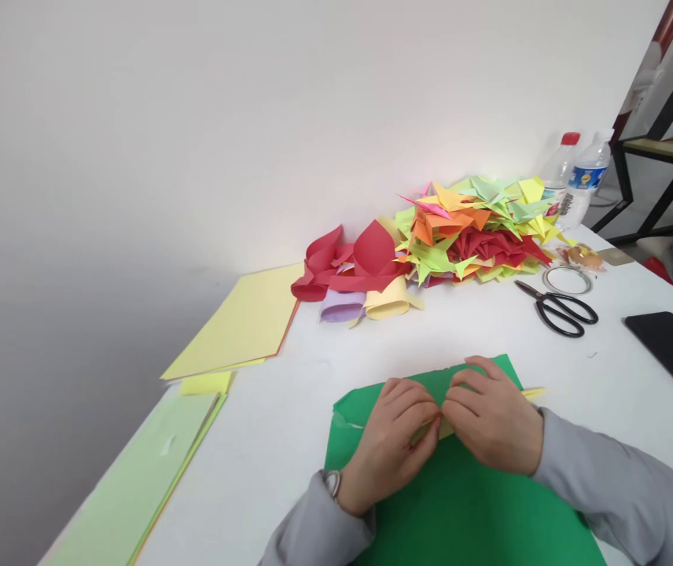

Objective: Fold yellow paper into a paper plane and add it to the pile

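Note:
My left hand and my right hand meet over a large green paper sheet. Both are closed, fingertips pinching a narrow piece of yellow paper between them. Most of that yellow paper is covered by my fingers, so its folds cannot be made out. A thin yellow tip sticks out past the right hand, above the wrist. The green sheet lies under both hands, and a pale strip shows near its left corner.
Black scissors and a tape roll lie at the right, near a black phone-like slab. Folded colourful paper shapes and red paper forms are heaped along the wall. Paper stacks sit left; bottles stand behind.

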A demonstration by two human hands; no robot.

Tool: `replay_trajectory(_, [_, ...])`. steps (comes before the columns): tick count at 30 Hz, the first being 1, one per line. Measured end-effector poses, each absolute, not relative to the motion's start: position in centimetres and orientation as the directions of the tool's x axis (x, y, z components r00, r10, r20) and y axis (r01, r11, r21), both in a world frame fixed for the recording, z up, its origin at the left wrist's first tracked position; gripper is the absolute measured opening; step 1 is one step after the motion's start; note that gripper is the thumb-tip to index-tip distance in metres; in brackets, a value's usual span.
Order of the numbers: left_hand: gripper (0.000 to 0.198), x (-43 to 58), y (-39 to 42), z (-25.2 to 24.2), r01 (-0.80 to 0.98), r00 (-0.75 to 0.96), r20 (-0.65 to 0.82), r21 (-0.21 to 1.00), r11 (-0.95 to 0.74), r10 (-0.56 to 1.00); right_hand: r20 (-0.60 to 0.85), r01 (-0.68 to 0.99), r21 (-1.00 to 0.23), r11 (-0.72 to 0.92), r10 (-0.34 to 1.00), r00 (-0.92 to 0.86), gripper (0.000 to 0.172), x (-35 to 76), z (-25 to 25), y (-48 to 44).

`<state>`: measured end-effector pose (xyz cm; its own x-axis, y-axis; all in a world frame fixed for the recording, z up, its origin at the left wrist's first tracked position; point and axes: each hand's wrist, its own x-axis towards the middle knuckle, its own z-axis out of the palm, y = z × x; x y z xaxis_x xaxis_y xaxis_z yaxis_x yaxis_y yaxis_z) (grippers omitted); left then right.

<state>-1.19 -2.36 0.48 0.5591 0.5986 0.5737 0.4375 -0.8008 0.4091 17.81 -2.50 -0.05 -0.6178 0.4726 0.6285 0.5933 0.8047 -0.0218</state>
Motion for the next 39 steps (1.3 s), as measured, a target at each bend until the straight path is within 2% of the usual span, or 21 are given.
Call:
replay_trajectory(8, [0.013, -1.23, -2.19, 0.46, 0.406, 0.535, 0.603, 0.432, -0.806, 0.592, 0.642, 0.589, -0.035, 0.808, 0.470, -0.606, 0.021, 17.75, 0.07, -2.61])
replay_trajectory(14, [0.014, -1.22, -2.28, 0.68, 0.363, 0.537, 0.565, 0.515, -0.777, 0.626, 0.629, 0.575, -0.067, 0.816, 0.481, -0.610, 0.018, 17.74, 0.31, -2.68])
replay_trajectory(20, [0.012, -1.32, -2.36, 0.50, 0.351, 0.495, 0.576, 0.552, -0.756, 0.651, 0.645, 0.581, -0.069, 0.811, 0.481, -0.594, 0.022, 17.74, -0.15, -2.54])
replay_trajectory(26, [0.014, -1.45, -2.37, 0.47, 0.348, 0.497, 0.553, 0.578, -0.738, 0.668, 0.655, 0.576, -0.054, 0.815, 0.465, -0.596, 0.025, 17.74, -0.35, -2.43])
replay_trajectory(31, [0.015, -1.62, -2.38, 0.47, 0.318, 0.496, 0.505, 0.651, -0.689, 0.707, 0.650, 0.566, -0.037, 0.824, 0.450, -0.613, 0.023, 17.78, -0.49, -2.51])
replay_trajectory(39, [0.012, -1.52, -2.37, 0.22, 0.282, 0.437, 0.541, 0.676, -0.681, 0.718, 0.657, 0.574, -0.018, 0.818, 0.443, -0.610, 0.026, 17.84, -0.30, -2.41])
